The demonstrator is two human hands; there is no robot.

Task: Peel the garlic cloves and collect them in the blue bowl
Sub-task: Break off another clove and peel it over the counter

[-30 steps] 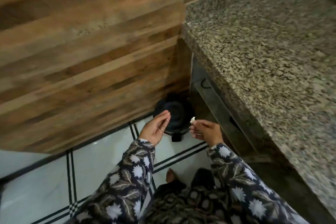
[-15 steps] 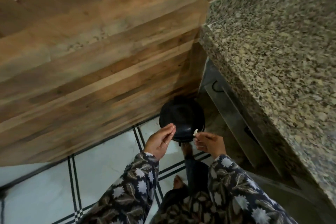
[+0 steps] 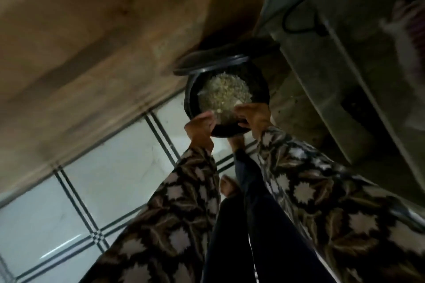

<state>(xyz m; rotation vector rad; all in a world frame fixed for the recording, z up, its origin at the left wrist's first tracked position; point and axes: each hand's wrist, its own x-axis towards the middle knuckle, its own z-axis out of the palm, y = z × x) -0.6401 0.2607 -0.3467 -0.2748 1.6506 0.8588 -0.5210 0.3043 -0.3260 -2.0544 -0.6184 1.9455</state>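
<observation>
In the head view, both hands hung over the near rim of an open black bin [image 3: 190,99], its lid [image 3: 207,64] raised; the left hand [image 3: 199,126] was loosely curled, the right hand [image 3: 253,117] bunched beside a pale scrap [image 3: 239,103]; blur hid whether either gripped anything; no blue bowl showed; garlic skin is probably feather-light and clingy, a peeled clove firm yet slick, best pinched at its ends.

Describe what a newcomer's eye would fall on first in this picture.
A black bin stands in the middle against the wooden wall, its lid tipped up and pale scraps heaped inside. The left hand and the right hand are at its near rim, in leaf-patterned sleeves above the white tiled floor.
</observation>
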